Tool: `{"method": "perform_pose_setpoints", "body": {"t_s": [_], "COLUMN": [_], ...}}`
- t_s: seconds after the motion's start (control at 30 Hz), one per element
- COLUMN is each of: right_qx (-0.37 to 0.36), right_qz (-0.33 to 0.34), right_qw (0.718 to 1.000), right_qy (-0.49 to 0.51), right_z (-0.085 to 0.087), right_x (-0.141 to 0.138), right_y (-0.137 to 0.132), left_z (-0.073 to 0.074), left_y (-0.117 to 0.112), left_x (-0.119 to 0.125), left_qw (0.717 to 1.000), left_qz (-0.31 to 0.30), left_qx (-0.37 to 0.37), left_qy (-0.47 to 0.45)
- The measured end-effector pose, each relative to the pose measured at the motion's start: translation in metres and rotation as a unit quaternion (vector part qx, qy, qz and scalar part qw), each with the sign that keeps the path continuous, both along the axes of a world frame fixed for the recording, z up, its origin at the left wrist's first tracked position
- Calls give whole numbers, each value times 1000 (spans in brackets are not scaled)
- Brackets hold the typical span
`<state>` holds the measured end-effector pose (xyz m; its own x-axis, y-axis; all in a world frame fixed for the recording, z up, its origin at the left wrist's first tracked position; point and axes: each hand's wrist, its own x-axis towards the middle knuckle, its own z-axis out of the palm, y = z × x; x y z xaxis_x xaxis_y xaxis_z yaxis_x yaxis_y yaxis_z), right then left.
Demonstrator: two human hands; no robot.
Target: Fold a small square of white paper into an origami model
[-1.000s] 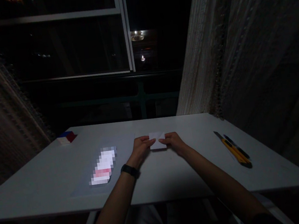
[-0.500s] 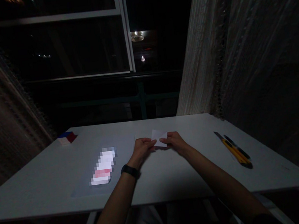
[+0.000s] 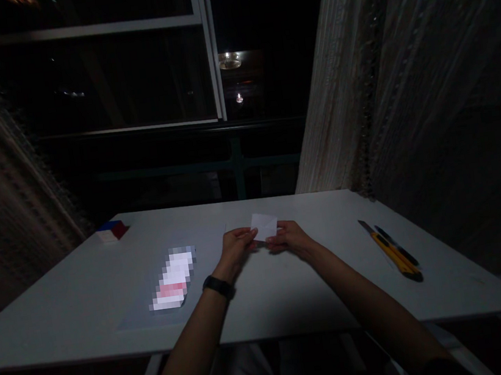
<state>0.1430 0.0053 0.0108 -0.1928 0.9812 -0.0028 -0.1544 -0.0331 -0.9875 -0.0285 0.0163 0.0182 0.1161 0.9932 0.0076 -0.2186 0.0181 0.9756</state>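
Note:
A small piece of folded white paper [image 3: 264, 225] is held up between my two hands, over the middle of the white table. My left hand [image 3: 236, 244], with a dark band on its wrist, pinches the paper's left edge between thumb and fingers. At the lower right corner, my right hand [image 3: 292, 235] grips it the same way. Fold lines show faintly on its face; the side turned away from me is hidden.
A lit phone [image 3: 174, 279] with a blurred screen lies left on a pale sheet [image 3: 133, 316]. A colored cube [image 3: 112, 231] stands at the far left. On the right lie a yellow utility knife [image 3: 393, 255] and a dark pen [image 3: 396, 244]. Curtains [image 3: 324, 79] flank the table [image 3: 322, 307].
The paper has shifted slightly up and left, and its tilt differs. My right thumb has slid down from its face to the lower corner.

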Motion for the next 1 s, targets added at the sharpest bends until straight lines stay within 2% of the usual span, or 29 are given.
{"method": "perform_pose_setpoints", "body": {"t_s": [0.57, 0.83, 1.0], "right_qx": [3, 6, 3], "right_qz": [25, -27, -1], "right_qw": [1000, 1000, 1000], "right_qy": [-15, 12, 10], "right_z": [-2, 0, -4], "right_x": [3, -3, -1], "right_y": [1, 0, 3], "left_z": [2, 1, 3], "left_y": [-1, -3, -5], "left_x": [2, 3, 5], "left_qw": [1000, 998, 998], "left_qz": [14, -37, -27], "left_qx": [16, 29, 23], "left_qy": [2, 29, 44]}}
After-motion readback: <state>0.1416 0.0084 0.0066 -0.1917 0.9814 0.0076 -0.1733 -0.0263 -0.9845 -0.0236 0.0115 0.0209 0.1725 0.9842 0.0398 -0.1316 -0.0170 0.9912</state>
